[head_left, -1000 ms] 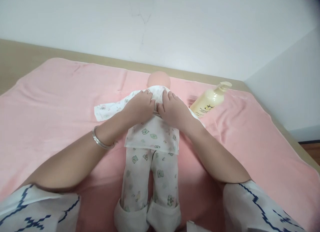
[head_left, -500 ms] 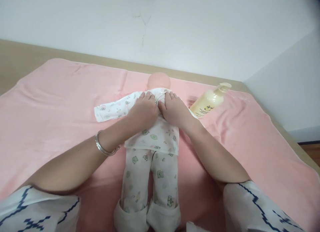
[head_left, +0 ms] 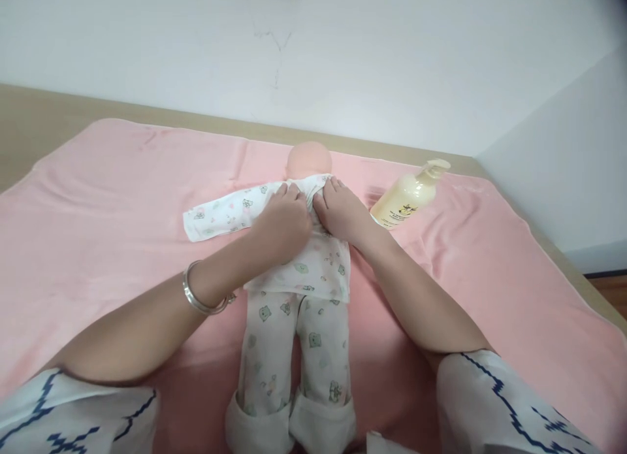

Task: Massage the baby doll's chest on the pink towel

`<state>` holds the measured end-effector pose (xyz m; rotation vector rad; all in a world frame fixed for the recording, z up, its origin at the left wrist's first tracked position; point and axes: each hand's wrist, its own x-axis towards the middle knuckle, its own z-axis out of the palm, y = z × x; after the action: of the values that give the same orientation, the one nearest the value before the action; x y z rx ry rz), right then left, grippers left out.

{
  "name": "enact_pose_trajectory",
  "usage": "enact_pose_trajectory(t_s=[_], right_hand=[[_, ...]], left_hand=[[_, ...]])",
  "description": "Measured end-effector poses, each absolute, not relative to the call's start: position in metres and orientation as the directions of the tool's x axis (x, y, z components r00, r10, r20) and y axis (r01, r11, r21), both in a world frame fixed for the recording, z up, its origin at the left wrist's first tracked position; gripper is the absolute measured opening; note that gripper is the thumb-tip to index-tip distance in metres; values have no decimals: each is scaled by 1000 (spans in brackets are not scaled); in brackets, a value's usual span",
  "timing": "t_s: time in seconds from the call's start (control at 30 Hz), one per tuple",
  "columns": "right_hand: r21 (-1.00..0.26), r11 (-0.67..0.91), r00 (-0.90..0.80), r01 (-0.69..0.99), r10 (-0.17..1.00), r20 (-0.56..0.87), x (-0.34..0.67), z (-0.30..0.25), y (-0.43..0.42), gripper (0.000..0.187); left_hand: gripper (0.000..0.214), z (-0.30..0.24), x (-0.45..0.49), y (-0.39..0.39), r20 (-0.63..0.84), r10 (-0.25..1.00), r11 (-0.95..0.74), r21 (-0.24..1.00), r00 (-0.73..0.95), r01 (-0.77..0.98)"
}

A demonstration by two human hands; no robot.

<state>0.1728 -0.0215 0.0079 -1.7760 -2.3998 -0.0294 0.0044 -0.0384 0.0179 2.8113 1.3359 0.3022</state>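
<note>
A baby doll (head_left: 309, 160) lies on a pink blanket, its bare head pointing away from me. It wears a white baby shirt (head_left: 323, 271) printed with small green animals and matching trousers (head_left: 272, 349) with turned-up cuffs. My left hand (head_left: 287, 222), with a silver bangle at the wrist, is closed on the shirt's front at the chest. Beside it, my right hand (head_left: 340, 209) grips the cloth just below the collar, which is bunched between the two hands. One sleeve stretches flat to the left; my right arm mostly hides the other.
A pale yellow pump bottle (head_left: 406, 199) lies tilted on the pink blanket (head_left: 122, 179), to the right of the doll. Behind the blanket run the wooden bed edge (head_left: 196, 117) and a white wall (head_left: 147, 42). A white item (head_left: 385, 444) shows at the bottom edge.
My left hand has shifted slightly down and right on the shirt, its fingers more curled. My right hand has barely moved; the collar cloth sits a little differently.
</note>
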Motion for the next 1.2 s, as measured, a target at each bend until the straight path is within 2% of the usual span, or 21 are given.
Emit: enact_pose_trajectory(t_s=[0.1, 0.17, 0.33, 0.5, 0.63, 0.7, 0.93, 1.0, 1.2], right_hand=[[-31, 282, -281, 959, 959, 40, 166, 15, -44, 66], [9, 289, -289, 957, 957, 35, 157, 23, -61, 68], [-31, 233, -233, 972, 972, -14, 151, 32, -58, 55], [-27, 258, -257, 966, 966, 37, 167, 19, -29, 58], [-3, 320, -320, 947, 947, 43, 168, 15, -44, 64], [26, 344, -345, 939, 938, 37, 164, 17, -56, 66], [0, 274, -273, 962, 958, 86, 162, 15, -37, 57], [-7, 272, -270, 962, 958, 97, 165, 12, -29, 57], [2, 206, -202, 979, 962, 186, 148, 9, -60, 62]], left_hand=[[38, 19, -1, -17, 116, 726, -686, 47, 678, 726], [38, 15, -5, -3, 134, 745, -666, 86, 654, 741], [33, 9, -2, -17, 204, 772, -627, 88, 603, 774], [39, 22, 5, -48, 140, 839, -544, 207, 526, 813], [41, 21, -1, -25, 136, 722, -691, 78, 679, 719], [43, 14, -4, -10, 131, 714, -699, 64, 688, 712], [57, -2, 10, -35, 240, 891, -437, 232, 384, 869], [58, -1, 14, -45, 228, 900, -424, 251, 373, 870], [42, -4, 0, -7, 221, 798, -585, 54, 561, 809]])
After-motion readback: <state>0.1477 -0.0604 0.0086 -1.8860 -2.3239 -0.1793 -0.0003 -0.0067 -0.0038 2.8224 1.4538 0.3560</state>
